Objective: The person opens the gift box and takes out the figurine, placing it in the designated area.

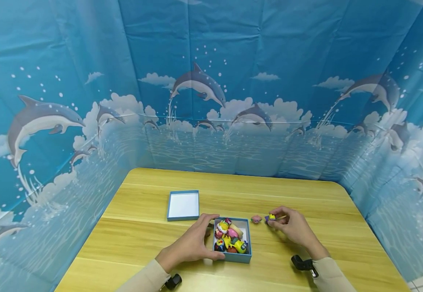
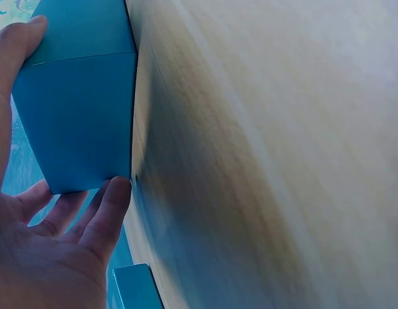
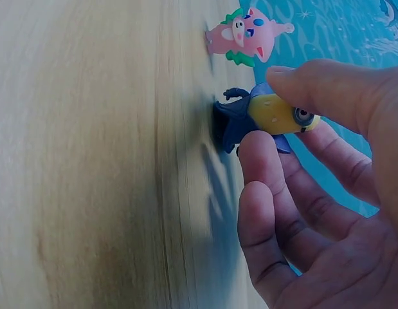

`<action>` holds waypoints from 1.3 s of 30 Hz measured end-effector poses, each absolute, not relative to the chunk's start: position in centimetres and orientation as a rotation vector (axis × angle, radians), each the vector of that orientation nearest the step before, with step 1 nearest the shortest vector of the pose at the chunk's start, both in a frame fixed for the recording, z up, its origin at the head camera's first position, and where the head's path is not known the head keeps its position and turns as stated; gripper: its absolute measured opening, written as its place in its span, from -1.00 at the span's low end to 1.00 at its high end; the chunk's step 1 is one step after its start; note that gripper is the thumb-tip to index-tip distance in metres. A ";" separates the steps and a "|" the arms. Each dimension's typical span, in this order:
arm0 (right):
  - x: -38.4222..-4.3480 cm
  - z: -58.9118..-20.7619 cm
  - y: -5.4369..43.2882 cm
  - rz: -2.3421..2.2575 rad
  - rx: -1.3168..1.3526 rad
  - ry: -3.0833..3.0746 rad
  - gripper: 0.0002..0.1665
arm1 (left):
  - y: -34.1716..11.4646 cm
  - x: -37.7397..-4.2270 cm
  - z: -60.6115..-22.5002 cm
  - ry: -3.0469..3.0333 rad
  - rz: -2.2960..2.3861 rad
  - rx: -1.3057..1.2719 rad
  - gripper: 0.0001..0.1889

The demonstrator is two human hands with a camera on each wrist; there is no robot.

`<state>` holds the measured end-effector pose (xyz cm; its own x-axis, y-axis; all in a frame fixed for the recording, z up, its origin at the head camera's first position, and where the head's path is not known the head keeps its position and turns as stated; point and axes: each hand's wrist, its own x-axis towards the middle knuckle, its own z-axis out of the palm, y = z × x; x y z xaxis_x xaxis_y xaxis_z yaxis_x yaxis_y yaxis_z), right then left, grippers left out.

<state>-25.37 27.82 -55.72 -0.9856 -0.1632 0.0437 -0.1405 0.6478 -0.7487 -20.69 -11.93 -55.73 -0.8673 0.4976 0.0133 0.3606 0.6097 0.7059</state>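
My left hand (image 1: 194, 242) spans the left side of an open blue box (image 1: 241, 258), thumb at its near wall and fingers at its far wall. Inside lie several small toy figures (image 1: 229, 237) in yellow, pink, red and other colours. In the left wrist view, the box's plain blue side (image 2: 83, 122) stands between thumb and fingers. To the right of the box, my right hand (image 1: 296, 228) pinches a yellow one-eyed minion figure (image 3: 271, 114) with a dark blue-purple outfit, upright at the tabletop. A pink cat-like figure (image 3: 247, 35) with green parts stands just beyond it.
A blue box lid (image 1: 183, 205) with a white inside lies behind the box to the left. Everything rests on a yellow wood-grain table (image 1: 138, 239). Around it hangs a blue curtain (image 1: 211, 150) printed with dolphins.
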 end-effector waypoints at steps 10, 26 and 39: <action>-25.2 -55.8 28.2 -1.295 -0.289 2.801 -0.62 | -11.9 -20.8 -55.9 2.649 1.107 0.716 0.30; -25.1 -56.2 28.6 -1.294 -0.346 2.787 -0.60 | -12.0 -20.8 -56.1 2.646 1.106 0.722 0.33; -25.0 -56.0 28.5 -1.299 -0.322 2.786 -0.57 | -12.0 -20.7 -55.9 2.638 1.104 0.722 0.32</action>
<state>-24.95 28.53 -56.01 -0.9770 -0.2091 0.0421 -0.1667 0.6251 -0.7626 -20.67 -11.98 -55.86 -0.8629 0.5053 0.0110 0.3624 0.6034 0.7103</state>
